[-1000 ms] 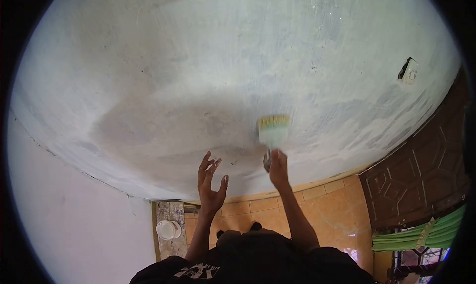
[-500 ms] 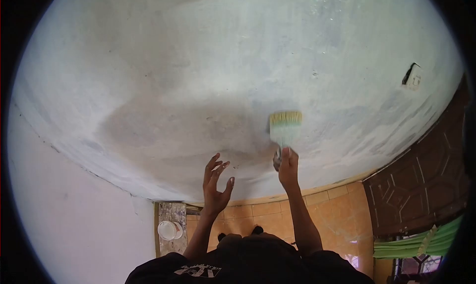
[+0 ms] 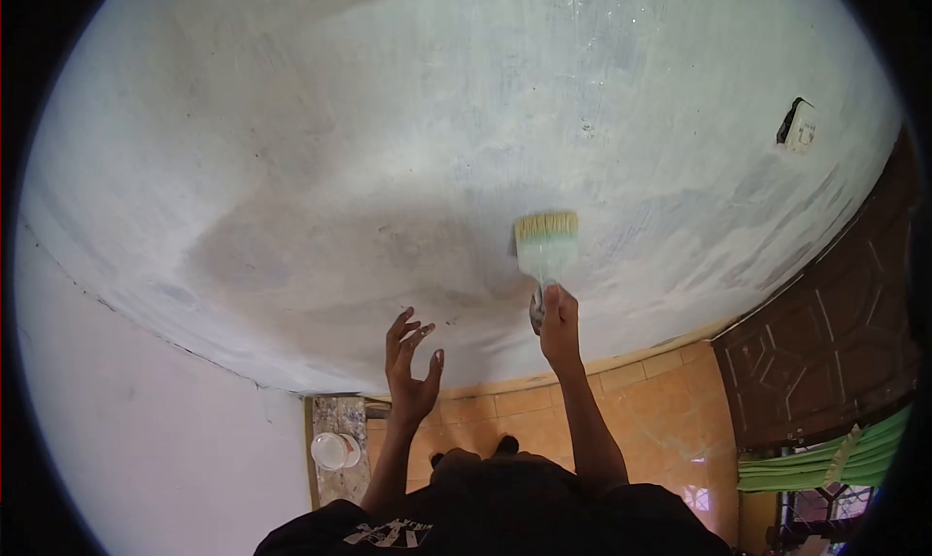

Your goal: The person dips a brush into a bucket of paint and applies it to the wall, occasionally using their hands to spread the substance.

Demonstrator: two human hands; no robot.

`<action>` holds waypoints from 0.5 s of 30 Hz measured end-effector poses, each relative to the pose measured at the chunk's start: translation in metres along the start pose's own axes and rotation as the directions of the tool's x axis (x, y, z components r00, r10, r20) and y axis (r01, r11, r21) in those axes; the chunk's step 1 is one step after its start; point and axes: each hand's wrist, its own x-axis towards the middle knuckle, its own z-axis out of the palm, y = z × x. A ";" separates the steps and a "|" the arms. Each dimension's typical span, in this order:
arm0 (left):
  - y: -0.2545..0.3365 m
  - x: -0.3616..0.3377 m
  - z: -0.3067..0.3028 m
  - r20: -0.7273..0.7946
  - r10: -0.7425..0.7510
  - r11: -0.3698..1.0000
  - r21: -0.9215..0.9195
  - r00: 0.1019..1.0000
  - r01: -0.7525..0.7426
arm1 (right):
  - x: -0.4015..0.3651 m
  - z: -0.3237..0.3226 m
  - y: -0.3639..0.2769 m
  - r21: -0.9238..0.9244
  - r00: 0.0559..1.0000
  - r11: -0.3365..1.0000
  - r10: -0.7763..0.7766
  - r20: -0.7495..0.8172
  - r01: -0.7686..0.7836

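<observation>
A wide paintbrush (image 3: 548,245) with pale bristles and a whitish-green base points up against the wall (image 3: 388,148). My right hand (image 3: 556,325) is wrapped round its handle, thumb laid along the near side. The wall is patchy white and grey, with wet, shiny streaks near the top. Left of the brush, my left hand (image 3: 413,370) is raised in front of the wall's lower part, fingers apart and curved, holding nothing. White specks show on its fingertips.
A paint-stained bench (image 3: 340,413) with white tubs (image 3: 330,450) stands at lower left. At right are a loose wall socket (image 3: 800,127), a dark carved door (image 3: 820,338) and a green curtain (image 3: 811,466). Orange tiles (image 3: 655,425) cover the floor.
The brush and my right hand have shifted slightly left along the wall. My left hand has also moved a little left, its fingers still spread. The view has tilted slightly.
</observation>
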 end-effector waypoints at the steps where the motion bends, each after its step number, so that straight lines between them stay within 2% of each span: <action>1: 0.001 0.002 -0.001 -0.013 0.028 1.000 0.004 1.000 -0.028 | -0.008 -0.006 0.022 -0.031 0.998 0.999 0.041 -0.043 -0.042; 3: 0.002 0.004 -0.003 -0.049 0.082 0.997 0.017 0.995 -0.082 | -0.037 -0.024 0.071 0.061 0.985 0.983 0.173 0.024 -0.174; 5: -0.002 0.003 -0.010 -0.056 0.080 0.997 0.024 0.995 -0.078 | -0.067 -0.020 0.079 -0.056 0.978 0.976 0.210 -0.023 -0.211; 8: -0.007 0.004 -0.014 -0.043 0.058 0.993 0.107 0.997 -0.053 | -0.063 -0.003 0.044 0.007 0.978 0.978 0.207 -0.030 -0.207; 9: -0.007 0.002 -0.016 -0.027 0.042 0.988 0.148 0.999 -0.037 | -0.052 0.000 0.033 0.062 0.986 0.984 0.166 -0.004 -0.165; 11: -0.002 0.008 -0.015 -0.015 0.109 0.962 0.255 0.994 -0.102 | -0.027 0.012 -0.001 0.012 0.999 0.999 0.033 0.012 -0.033; 12: -0.001 0.011 -0.015 -0.008 0.149 0.941 0.308 0.989 -0.139 | -0.019 0.015 -0.005 0.018 0.999 0.999 0.037 -0.003 -0.037; 15: -0.001 0.017 -0.013 0.047 0.116 0.909 0.398 0.992 -0.125 | -0.007 0.021 -0.001 0.025 0.998 0.998 0.052 -0.038 -0.051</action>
